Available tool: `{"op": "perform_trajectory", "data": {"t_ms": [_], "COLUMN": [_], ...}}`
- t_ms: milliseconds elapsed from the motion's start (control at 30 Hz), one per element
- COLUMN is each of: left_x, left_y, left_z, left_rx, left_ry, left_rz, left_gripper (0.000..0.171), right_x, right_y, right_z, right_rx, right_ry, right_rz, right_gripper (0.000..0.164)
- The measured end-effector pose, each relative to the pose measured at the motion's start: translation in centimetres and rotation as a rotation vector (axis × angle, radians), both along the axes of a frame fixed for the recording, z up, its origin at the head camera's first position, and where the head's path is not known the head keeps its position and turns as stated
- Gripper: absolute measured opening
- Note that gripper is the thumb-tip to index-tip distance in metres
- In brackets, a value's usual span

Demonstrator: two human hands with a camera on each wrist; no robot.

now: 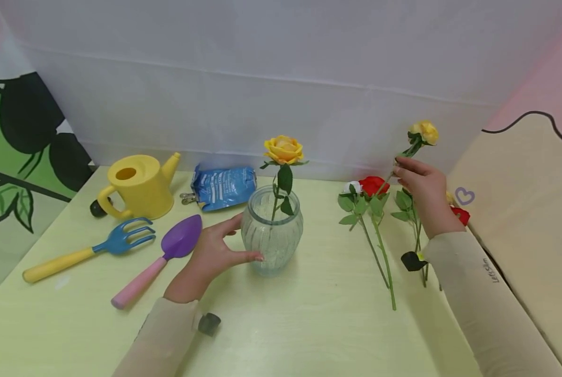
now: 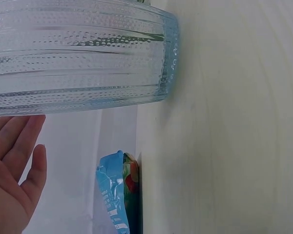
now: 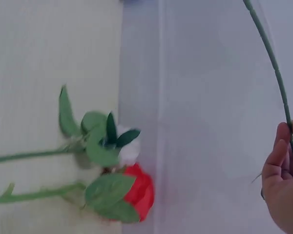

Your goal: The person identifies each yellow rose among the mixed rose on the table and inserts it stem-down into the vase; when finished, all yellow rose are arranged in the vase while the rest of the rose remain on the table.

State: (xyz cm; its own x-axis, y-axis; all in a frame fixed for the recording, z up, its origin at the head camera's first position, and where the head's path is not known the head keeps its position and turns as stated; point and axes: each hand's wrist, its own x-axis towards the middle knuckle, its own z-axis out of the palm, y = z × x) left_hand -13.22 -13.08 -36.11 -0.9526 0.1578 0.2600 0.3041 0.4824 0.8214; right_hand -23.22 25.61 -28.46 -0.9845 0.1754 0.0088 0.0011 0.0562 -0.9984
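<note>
A ribbed clear glass vase [image 1: 271, 241] stands upright on the table with a yellow rose [image 1: 283, 150] in it. My left hand [image 1: 217, 251] holds the vase from its left side, thumb across the front; in the left wrist view, the fingers [image 2: 22, 139] reach to the glass and the little finger stays off it. At the right, my right hand [image 1: 422, 191] pinches the stem of a second yellow rose [image 1: 424, 132], raised above the table and tilted. The stem [image 3: 278, 73] crosses the right wrist view. Beneath lie a red rose [image 1: 374, 186] and a white rose [image 1: 352, 187].
More flowers, including a red one [image 1: 460, 214], lie partly hidden under the right forearm. Left of the vase are a yellow watering can [image 1: 141, 188], a blue packet [image 1: 224, 187], a hand fork [image 1: 120, 238] and a purple trowel [image 1: 182, 236]. A white backdrop [image 1: 281, 115] stands behind.
</note>
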Motion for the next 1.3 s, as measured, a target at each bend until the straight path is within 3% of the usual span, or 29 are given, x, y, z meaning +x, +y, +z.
{"op": "perform_trajectory", "data": {"t_ms": [233, 433, 600, 900, 1233, 1300], "left_x": [0.1, 0.1, 0.2, 0.1, 0.0, 0.0], "left_y": [-0.1, -0.1, -0.2, -0.2, 0.0, 0.1], "left_z": [-0.1, 0.0, 0.0, -0.1, -0.3, -0.3], "left_rx": [-0.003, -0.001, -0.014, -0.027, -0.007, -0.005], "left_ry": [0.007, 0.002, 0.006, 0.017, 0.023, 0.024], "left_rz": [-0.001, -0.005, -0.002, 0.006, 0.002, -0.002], "left_gripper": [0.086, 0.086, 0.086, 0.086, 0.085, 0.086], "right_x": [1.5, 2.8, 4.2, 6.9, 7.9, 7.9], "right_y": [-5.1, -9.0, -11.2, -13.5, -14.4, -14.4], "right_z": [3.5, 5.3, 5.3, 3.2, 1.3, 1.0], "right_rx": [-0.351, -0.463, -0.383, -0.078, 0.115, 0.102], "right_ry": [0.217, 0.4, 0.501, 0.6, 0.403, 0.362], "right_rz": [0.078, 0.011, 0.031, 0.205, 0.305, 0.317], "right_gripper": [0.028, 0.022, 0.016, 0.016, 0.013, 0.011]}}
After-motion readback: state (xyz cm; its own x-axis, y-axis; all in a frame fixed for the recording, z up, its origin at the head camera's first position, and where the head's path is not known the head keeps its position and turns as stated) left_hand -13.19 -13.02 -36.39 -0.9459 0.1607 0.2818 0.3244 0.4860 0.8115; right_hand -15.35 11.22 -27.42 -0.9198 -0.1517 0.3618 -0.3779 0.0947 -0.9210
